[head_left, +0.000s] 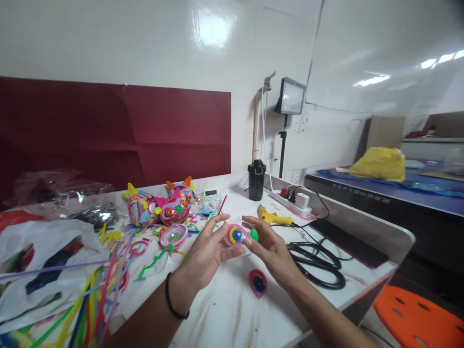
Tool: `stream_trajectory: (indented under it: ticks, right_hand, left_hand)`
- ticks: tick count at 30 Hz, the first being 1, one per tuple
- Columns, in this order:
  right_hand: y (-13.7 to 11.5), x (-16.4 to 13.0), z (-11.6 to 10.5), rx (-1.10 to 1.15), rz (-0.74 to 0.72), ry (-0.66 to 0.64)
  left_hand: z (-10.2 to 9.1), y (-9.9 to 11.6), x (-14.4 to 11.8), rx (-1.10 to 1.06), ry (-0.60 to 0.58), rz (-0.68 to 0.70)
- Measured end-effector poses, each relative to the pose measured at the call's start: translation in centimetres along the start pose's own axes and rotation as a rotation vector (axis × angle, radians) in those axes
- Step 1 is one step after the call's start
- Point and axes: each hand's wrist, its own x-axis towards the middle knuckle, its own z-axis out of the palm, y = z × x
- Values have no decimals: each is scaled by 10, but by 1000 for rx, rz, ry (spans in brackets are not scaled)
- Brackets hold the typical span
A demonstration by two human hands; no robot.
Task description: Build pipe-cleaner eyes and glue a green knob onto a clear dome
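Between my two hands is a pink pipe-cleaner eye piece with yellow and blue rings and a white spot. My left hand has its fingers curved at the left edge of this piece, thumb below it. From the other side, my right hand grips it, the thumb at its right edge. A small green coil shows between the right thumb and fingers; whether it is joined to the piece is unclear. On the table below lies a second pink eye piece, with a dark blue middle.
Colourful pipe-cleaner figures and a coiled pink ring stand at the left, near loose pipe cleaners. A yellow glue gun, black cable, power strip and black cup are on the right.
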Motion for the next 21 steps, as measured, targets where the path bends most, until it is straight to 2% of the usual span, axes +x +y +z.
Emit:
stream_trajectory:
  ticks: [7, 13, 21]
  right_hand:
    - [1, 7, 4, -75, -55, 53]
    - [6, 10, 8, -180, -103, 133]
    - [12, 11, 15, -251, -159, 122]
  left_hand:
    - [1, 1, 10, 84, 19, 37]
    - [-3, -9, 24, 88, 83, 97]
    - [-4, -20, 29, 193, 173, 149]
